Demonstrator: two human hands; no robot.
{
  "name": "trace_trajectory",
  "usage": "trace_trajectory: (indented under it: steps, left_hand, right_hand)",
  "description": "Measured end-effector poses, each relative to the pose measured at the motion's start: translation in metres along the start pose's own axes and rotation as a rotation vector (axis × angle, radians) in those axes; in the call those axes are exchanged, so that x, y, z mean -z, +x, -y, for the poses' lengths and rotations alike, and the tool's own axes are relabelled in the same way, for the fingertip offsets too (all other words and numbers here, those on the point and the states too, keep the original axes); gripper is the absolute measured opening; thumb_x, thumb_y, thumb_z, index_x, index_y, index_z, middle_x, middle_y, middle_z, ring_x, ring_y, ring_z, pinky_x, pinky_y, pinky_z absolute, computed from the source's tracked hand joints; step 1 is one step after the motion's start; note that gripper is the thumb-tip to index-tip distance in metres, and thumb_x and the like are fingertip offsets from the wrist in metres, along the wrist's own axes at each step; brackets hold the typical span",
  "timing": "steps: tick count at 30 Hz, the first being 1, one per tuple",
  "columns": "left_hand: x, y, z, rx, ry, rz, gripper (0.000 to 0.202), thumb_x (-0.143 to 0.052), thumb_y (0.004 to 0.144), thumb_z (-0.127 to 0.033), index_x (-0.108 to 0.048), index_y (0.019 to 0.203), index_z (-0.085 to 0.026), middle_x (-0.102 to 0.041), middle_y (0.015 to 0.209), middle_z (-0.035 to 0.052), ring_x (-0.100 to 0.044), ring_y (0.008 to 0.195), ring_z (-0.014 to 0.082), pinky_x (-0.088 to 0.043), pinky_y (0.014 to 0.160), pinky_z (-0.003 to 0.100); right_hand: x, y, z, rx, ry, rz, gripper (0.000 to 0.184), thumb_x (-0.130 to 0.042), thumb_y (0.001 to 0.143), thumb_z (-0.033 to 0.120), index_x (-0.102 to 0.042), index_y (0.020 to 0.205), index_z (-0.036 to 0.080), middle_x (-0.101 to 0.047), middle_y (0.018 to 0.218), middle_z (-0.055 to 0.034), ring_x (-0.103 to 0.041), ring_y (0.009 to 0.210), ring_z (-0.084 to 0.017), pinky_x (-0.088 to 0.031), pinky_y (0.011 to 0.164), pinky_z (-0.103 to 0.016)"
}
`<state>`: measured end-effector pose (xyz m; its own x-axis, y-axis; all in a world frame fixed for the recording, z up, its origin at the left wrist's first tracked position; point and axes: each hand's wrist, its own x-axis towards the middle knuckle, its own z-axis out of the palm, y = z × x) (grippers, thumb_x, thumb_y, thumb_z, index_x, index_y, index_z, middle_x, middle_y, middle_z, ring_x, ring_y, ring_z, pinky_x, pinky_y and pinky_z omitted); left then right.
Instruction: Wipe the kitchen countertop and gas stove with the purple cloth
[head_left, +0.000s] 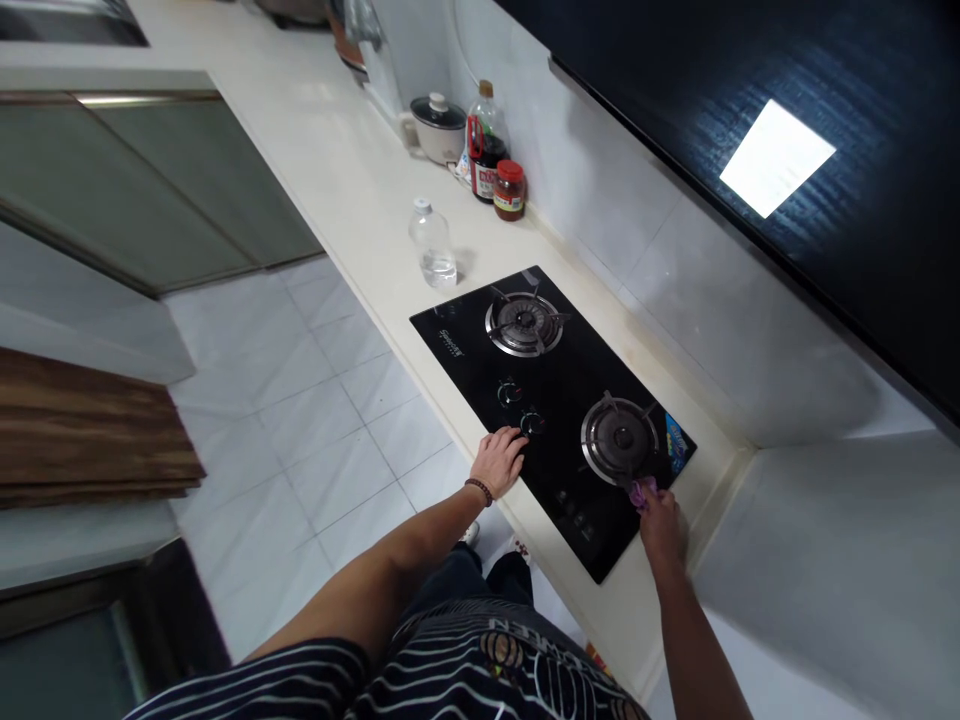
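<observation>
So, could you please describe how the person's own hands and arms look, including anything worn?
The left hand and right hand are ungloved. A dark beaded bracelet circles the left wrist; the left sleeve is short, dark, white-striped.

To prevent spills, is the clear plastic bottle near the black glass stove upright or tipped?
Upright: the bottle stands on its base, white cap on top.

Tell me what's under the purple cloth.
Black gas cooktop shows beside the purple cloth, next to a burner; whatever lies directly beneath is hidden by cloth and right hand.
</observation>
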<state>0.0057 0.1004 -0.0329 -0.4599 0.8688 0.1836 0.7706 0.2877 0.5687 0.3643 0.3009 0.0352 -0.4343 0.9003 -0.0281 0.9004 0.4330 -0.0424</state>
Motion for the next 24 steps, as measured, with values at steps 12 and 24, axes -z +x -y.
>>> trace_trajectory:
  steps: [12,24]
  left_hand:
    - [0.003,0.000,0.000,0.007,0.008,0.016,0.043,-0.052,0.106,-0.028,-0.075,0.142,-0.024,-0.070,0.153,0.0173,-0.056,0.150,0.0380,-0.045,0.120,0.060]
    - [0.001,0.002,-0.001,0.005,-0.007,0.001,0.042,-0.052,0.106,-0.029,-0.077,0.140,-0.025,-0.070,0.154,0.0171,-0.057,0.149,0.0384,-0.045,0.120,0.060]
  right_hand:
    - [0.038,0.066,-0.017,-0.175,-0.125,0.095,0.056,-0.060,0.102,0.020,-0.070,0.156,0.031,-0.070,0.126,-0.0179,-0.070,0.100,-0.025,-0.051,0.095,-0.039]
    - [-0.038,-0.100,0.031,-0.094,0.229,0.003,0.057,-0.059,0.097,0.018,-0.075,0.150,0.029,-0.068,0.136,-0.0136,-0.067,0.119,-0.029,-0.054,0.110,-0.040]
